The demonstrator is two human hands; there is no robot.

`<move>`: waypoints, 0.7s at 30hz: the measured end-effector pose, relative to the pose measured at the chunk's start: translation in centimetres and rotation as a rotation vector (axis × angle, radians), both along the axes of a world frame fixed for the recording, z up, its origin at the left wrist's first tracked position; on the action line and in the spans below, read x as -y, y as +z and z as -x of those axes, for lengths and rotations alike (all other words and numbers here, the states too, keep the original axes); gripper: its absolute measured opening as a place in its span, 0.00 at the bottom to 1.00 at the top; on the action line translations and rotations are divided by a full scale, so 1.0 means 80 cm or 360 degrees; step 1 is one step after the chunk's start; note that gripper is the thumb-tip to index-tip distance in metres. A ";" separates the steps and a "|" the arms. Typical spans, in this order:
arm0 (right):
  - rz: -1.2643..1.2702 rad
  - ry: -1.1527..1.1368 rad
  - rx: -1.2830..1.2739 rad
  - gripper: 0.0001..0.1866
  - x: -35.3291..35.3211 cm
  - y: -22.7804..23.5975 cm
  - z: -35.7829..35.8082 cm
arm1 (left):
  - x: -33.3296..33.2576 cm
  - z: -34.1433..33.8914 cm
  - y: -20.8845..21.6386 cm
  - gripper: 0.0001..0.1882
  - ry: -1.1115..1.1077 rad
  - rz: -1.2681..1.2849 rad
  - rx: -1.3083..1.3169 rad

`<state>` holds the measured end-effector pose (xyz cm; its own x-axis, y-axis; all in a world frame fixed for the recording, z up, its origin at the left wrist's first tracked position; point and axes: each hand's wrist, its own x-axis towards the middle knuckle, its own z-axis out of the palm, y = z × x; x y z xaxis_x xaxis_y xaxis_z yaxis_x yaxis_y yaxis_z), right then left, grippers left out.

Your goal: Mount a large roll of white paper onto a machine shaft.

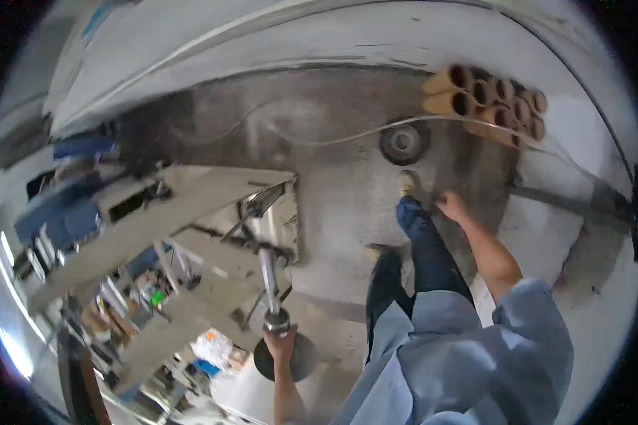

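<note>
My left hand [280, 343] is wrapped round the dark, thick end of a shiny metal rod [269, 276]. The rod's far end meets dark metal parts [252, 212] beside a pale, worn panel; motion blur hides how they join. Behind my left hand is a dark round disc [298, 358], whose kind I cannot make out. My right hand [451, 205] hangs in the air over the floor by my right leg. Its fingers are curled in, and nothing shows in them. A wheel with a black tyre [404, 142] lies on the floor ahead of my foot.
Several brown cardboard tubes [450, 92] are stacked against the far wall. A pale hose [319, 142] runs across the grey floor [333, 205]. At left stand a long beige bench [113, 234] and cluttered shelves with a green item [158, 297] and a white plastic bag [213, 348].
</note>
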<state>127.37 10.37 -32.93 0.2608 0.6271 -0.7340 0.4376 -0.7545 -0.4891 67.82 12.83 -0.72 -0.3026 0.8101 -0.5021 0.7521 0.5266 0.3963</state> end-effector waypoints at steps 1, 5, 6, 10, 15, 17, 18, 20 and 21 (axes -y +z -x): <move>0.0037 0.0061 0.0027 0.21 0.011 0.004 0.013 | -0.024 -0.044 0.015 0.35 0.0113 -0.0013 0.0145; -0.0102 0.0215 -0.0081 0.20 0.014 0.020 0.074 | -0.002 -0.033 0.011 0.37 0.0062 -0.0262 -0.0081; -0.0089 0.0231 -0.0101 0.18 0.018 0.022 0.081 | -0.010 -0.044 0.016 0.38 -0.0048 -0.0228 -0.0272; -0.0125 0.0396 -0.0232 0.16 -0.004 0.056 0.125 | 0.002 -0.038 0.013 0.42 -0.0027 -0.0197 -0.0512; -0.0373 0.0753 -0.0117 0.17 0.001 0.110 0.183 | 0.021 -0.038 0.029 0.37 0.0006 -0.0767 -0.0439; -0.0451 0.0908 -0.0036 0.17 0.015 0.136 0.186 | 0.052 -0.084 0.052 0.34 0.0043 -0.1142 -0.0213; -0.0459 0.0970 -0.0069 0.16 0.026 0.153 0.200 | 0.086 -0.104 0.066 0.32 0.0007 -0.1104 -0.0105; -0.0396 0.1003 -0.0126 0.16 0.049 0.168 0.218 | 0.162 -0.138 0.079 0.29 -0.0042 -0.1042 0.0331; -0.0484 0.1154 -0.0079 0.16 0.069 0.174 0.232 | 0.206 -0.143 0.079 0.28 -0.0072 -0.1004 0.0660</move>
